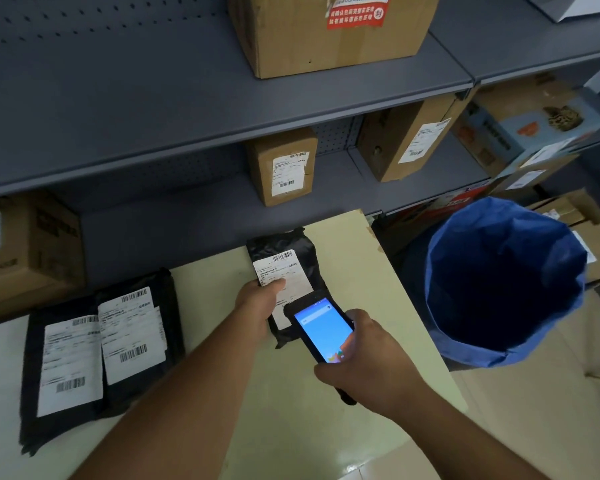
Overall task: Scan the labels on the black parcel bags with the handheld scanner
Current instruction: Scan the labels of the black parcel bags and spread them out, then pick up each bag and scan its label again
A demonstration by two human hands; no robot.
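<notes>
A black parcel bag (291, 244) with a white label (284, 268) lies on the pale table (291, 410) near its far edge. My left hand (257, 306) grips the bag's left side, thumb on the label. My right hand (371, 365) holds the black handheld scanner (323, 327), its blue screen lit, over the bag's near end. Two more black parcel bags lie overlapping at the left, one (66, 368) nearer me and one (136, 334) partly on top, both with white barcode labels facing up.
A blue-lined bin (503, 282) stands to the right of the table. Grey metal shelves (187, 126) behind the table carry cardboard boxes (281, 168), with more boxes stacked at the far right.
</notes>
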